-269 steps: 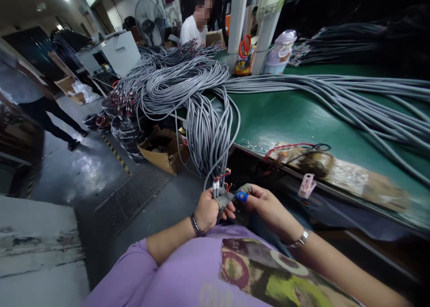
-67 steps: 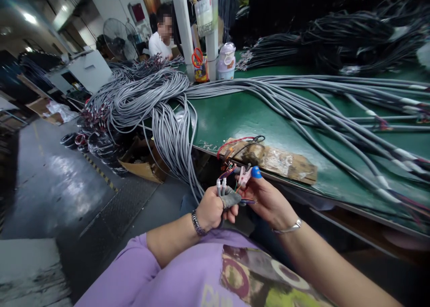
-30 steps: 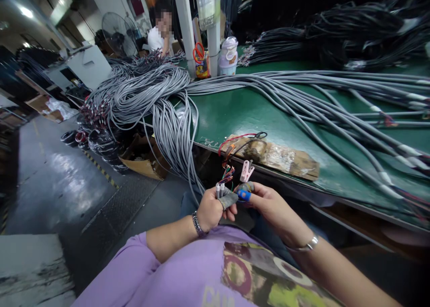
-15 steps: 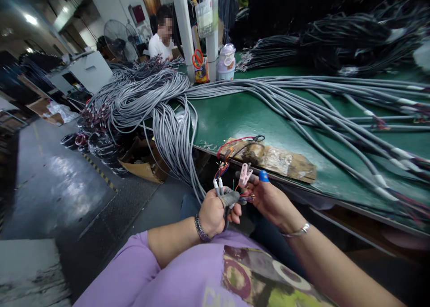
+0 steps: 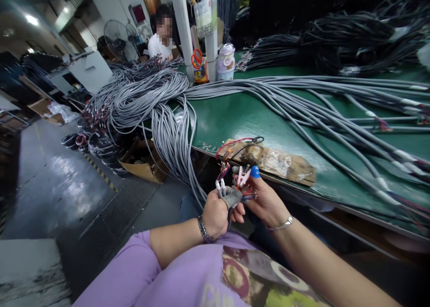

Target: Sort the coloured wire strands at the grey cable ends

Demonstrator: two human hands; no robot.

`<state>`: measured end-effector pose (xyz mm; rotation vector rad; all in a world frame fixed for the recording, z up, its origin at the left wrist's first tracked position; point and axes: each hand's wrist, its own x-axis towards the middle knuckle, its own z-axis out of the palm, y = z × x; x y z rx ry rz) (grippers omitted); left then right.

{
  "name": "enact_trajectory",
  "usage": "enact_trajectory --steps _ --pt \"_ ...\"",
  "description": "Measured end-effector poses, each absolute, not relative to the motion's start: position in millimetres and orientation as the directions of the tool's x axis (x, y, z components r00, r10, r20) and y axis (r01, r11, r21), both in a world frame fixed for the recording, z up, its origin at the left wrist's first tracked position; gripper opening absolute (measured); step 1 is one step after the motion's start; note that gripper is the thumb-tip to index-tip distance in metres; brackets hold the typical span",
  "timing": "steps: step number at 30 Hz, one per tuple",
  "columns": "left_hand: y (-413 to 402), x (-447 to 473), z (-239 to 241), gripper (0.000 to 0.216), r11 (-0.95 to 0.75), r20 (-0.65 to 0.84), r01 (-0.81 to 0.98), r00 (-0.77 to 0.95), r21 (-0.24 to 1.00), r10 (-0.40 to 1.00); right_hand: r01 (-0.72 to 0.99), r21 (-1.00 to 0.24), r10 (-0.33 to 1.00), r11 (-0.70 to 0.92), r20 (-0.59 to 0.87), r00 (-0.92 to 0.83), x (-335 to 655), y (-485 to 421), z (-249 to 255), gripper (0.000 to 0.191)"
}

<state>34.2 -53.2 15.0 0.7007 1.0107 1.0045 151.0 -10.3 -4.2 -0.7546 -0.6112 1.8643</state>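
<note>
My left hand [image 5: 217, 212] is closed in a fist around the stripped ends of grey cables [image 5: 220, 187], which stick up between the fingers; the thumb wears a grey cover. Thin coloured wires [image 5: 224, 168] fan out above the cable ends. My right hand [image 5: 264, 198] is right beside it, fingers curled around some of those coloured wires, with a blue cap on one raised fingertip [image 5: 255, 171]. A pink clip [image 5: 242, 176] shows between the two hands in front of the table edge.
A green table [image 5: 242, 114] carries long bundles of grey cable [image 5: 302, 105] and a taped cardboard pad [image 5: 278, 160] with red and black leads. A big cable heap [image 5: 148, 96] hangs over the left end. A seated person [image 5: 160, 38] works at the far end.
Over the last second my right hand lifted from beside the left thumb and opened its fingertip upward. Both hands rose slightly toward the table edge. The cables stay in my left fist.
</note>
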Motion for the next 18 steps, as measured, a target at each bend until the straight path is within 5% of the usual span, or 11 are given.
enact_trajectory --steps 10,18 --pt "-55.6 28.5 8.6 0.044 0.383 -0.343 -0.272 0.186 0.883 0.921 -0.659 -0.658 0.931 -0.364 -0.273 -0.242 153.1 -15.7 -3.9 0.049" --pt "-64.4 13.3 -3.7 0.043 0.335 -0.294 -0.126 0.263 0.934 0.919 -0.136 -0.932 0.828 -0.335 -0.223 -0.515 196.5 -26.0 7.2 0.049"
